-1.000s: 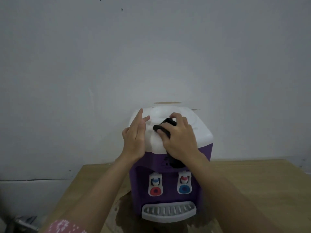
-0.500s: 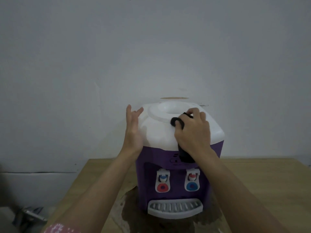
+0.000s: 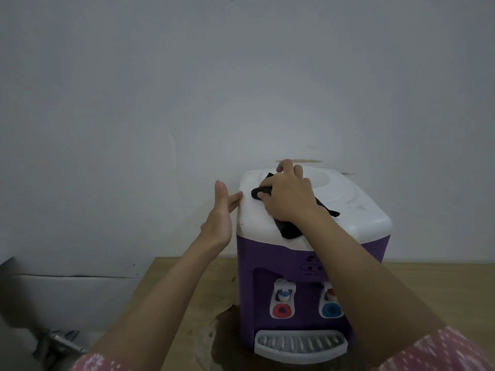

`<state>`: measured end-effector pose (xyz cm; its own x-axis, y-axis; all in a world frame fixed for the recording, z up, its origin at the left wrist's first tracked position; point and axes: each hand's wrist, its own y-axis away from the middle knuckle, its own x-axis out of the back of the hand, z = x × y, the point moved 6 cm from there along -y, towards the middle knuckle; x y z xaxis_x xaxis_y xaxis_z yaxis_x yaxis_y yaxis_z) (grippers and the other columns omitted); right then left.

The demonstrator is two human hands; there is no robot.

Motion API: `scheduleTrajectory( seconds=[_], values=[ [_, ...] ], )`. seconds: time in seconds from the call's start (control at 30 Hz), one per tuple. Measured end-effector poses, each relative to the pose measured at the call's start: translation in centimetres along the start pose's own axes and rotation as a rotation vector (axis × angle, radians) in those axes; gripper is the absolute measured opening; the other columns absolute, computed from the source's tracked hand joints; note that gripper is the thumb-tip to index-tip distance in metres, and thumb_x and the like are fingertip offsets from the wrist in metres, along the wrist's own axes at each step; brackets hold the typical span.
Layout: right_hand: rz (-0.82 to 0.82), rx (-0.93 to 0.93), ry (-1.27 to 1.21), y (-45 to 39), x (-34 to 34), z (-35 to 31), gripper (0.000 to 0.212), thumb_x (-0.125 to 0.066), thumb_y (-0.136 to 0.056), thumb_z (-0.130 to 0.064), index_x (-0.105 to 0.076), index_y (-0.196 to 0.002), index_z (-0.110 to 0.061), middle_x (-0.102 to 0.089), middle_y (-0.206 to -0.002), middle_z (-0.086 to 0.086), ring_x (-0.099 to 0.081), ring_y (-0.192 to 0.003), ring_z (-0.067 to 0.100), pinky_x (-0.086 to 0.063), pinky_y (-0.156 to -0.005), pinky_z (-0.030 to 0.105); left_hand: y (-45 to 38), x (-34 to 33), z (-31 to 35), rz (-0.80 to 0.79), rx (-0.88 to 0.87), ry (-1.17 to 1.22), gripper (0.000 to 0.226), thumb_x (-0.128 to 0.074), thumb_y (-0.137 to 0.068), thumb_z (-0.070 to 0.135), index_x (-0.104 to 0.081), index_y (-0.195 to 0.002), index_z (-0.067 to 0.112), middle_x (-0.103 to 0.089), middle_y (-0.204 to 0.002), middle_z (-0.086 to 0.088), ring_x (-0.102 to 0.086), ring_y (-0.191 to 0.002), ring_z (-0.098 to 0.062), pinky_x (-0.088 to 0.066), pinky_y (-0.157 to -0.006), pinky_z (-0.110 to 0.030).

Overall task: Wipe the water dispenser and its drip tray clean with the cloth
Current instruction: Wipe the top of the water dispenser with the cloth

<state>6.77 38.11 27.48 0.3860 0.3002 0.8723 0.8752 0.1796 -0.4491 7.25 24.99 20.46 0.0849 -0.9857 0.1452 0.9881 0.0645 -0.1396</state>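
- Head view, right of centre: the water dispenser (image 3: pixel 308 263) stands on a wooden table (image 3: pixel 428 285), purple body, white top, against a plain grey wall (image 3: pixel 160 89).
- The right hand (image 3: pixel 288 195) is down on the white top, just left of the round recess, fingers curled over the black cloth (image 3: pixel 288 231) and pressing it flat. A dark flap of the cloth trails toward the front edge of the lid.
- The left hand (image 3: pixel 221 212) is beside the dispenser's upper left corner, fingers straight and together, tips touching the white edge and holding nothing. It looks like a steadying hand.
- Progress, as I read it: the top is being wiped now, and dark specks show on its right side, so that surface is not finished.
- Bottom of frame: the grey drip tray (image 3: pixel 300 345) sits untouched, with the two taps above it.
- A dark wet patch (image 3: pixel 225 333) spreads on the table at the dispenser's lower left.
- The purple sides and tray seem left to do.
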Motion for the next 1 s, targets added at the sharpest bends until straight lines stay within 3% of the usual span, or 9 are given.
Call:
scheduleTrajectory(
  seconds=[0.07,0.17,0.2,0.37,0.53,0.63,0.73,0.9,1.0],
  values=[
    [0.011,0.012,-0.034,1.2,0.5,0.4,0.028,-0.050,-0.092,-0.037,-0.063,-0.114,-0.026,-0.034,-0.126,0.004,-0.031,-0.115,0.022,-0.029,-0.091,0.030,-0.3,0.2,-0.1,-0.024,0.007,-0.040,0.095,0.002,-0.054,0.092,-0.054,-0.116,0.047,-0.052,-0.133,0.016,-0.031,-0.136,-0.011,0.002,-0.115,-0.052],
    [0.112,0.040,-0.038,4.1,1.4,1.6,0.026,-0.052,-0.091,-0.034,-0.065,-0.110,-0.023,-0.036,-0.126,0.003,-0.032,-0.112,0.021,-0.028,-0.087,0.029,0.4,0.2,0.8,-0.048,-0.028,-0.031,0.055,0.001,-0.056,0.089,-0.036,-0.092,0.070,-0.052,-0.135,0.012,-0.031,-0.137,-0.014,0.002,-0.115,-0.052],
    [0.136,0.006,-0.061,4.9,1.8,2.3,0.025,-0.052,-0.091,-0.032,-0.066,-0.109,-0.021,-0.037,-0.126,0.003,-0.033,-0.111,0.022,-0.029,-0.087,0.030,0.6,0.3,1.1,-0.047,-0.040,-0.042,0.047,0.001,-0.060,0.087,-0.028,-0.092,0.070,-0.051,-0.136,0.010,-0.030,-0.137,-0.016,0.003,-0.115,-0.052],
    [0.153,-0.148,-0.072,4.8,1.9,2.7,0.025,-0.050,-0.092,-0.024,-0.066,-0.105,-0.011,-0.037,-0.128,0.006,-0.033,-0.111,0.027,-0.034,-0.084,0.033,1.2,0.4,1.9,-0.107,-0.031,0.039,0.054,0.007,-0.092,0.054,-0.019,-0.136,0.037,-0.044,-0.143,-0.002,-0.027,-0.139,-0.015,-0.003,-0.115,-0.042],
    [0.056,-0.057,0.126,1.7,-0.4,-0.9,0.026,-0.044,-0.094,-0.027,-0.062,-0.104,-0.011,-0.038,-0.125,0.007,-0.033,-0.111,0.028,-0.026,-0.082,0.032,1.4,0.4,1.8,-0.133,0.007,0.037,0.062,0.007,-0.094,0.051,-0.022,-0.142,0.026,-0.041,-0.145,-0.001,-0.028,-0.139,-0.014,-0.005,-0.114,-0.046],
    [-0.022,-0.032,0.182,0.1,-1.3,-1.7,0.031,-0.041,-0.095,-0.032,-0.060,-0.111,-0.012,-0.037,-0.128,0.007,-0.030,-0.117,0.029,-0.028,-0.091,0.037,1.6,0.5,1.7,-0.152,0.031,0.083,0.064,0.005,-0.094,0.051,-0.023,-0.143,0.020,-0.041,-0.145,0.000,-0.030,-0.138,-0.013,-0.005,-0.116,-0.048],
    [-0.102,0.114,0.115,0.3,-1.4,-2.5,0.033,-0.040,-0.096,-0.034,-0.059,-0.119,-0.021,-0.041,-0.129,0.002,-0.030,-0.120,0.026,-0.026,-0.095,0.039,1.7,0.7,1.7,-0.146,0.066,0.183,0.065,0.003,-0.095,0.051,-0.021,-0.144,0.017,-0.043,-0.144,-0.001,-0.034,-0.136,-0.013,-0.008,-0.115,-0.050],
    [-0.044,0.504,0.058,4.3,-0.6,-4.9,0.025,-0.048,-0.093,-0.030,-0.065,-0.112,-0.029,-0.051,-0.120,-0.007,-0.041,-0.106,0.019,-0.024,-0.080,0.027,1.5,1.0,1.5,-0.163,0.088,0.214,0.068,0.004,-0.094,0.054,-0.029,-0.141,0.017,-0.045,-0.140,0.001,-0.034,-0.130,-0.009,-0.011,-0.115,-0.048],
    [-0.115,0.657,-0.011,6.0,-1.2,-4.9,0.021,-0.054,-0.086,-0.024,-0.072,-0.098,-0.022,-0.058,-0.117,-0.007,-0.046,-0.100,0.020,-0.033,-0.077,0.030,1.3,0.8,1.2,-0.205,0.112,0.250,0.062,0.003,-0.092,0.058,-0.049,-0.116,0.034,-0.042,-0.140,0.006,-0.033,-0.116,0.001,-0.006,-0.116,-0.049]
  ],
)
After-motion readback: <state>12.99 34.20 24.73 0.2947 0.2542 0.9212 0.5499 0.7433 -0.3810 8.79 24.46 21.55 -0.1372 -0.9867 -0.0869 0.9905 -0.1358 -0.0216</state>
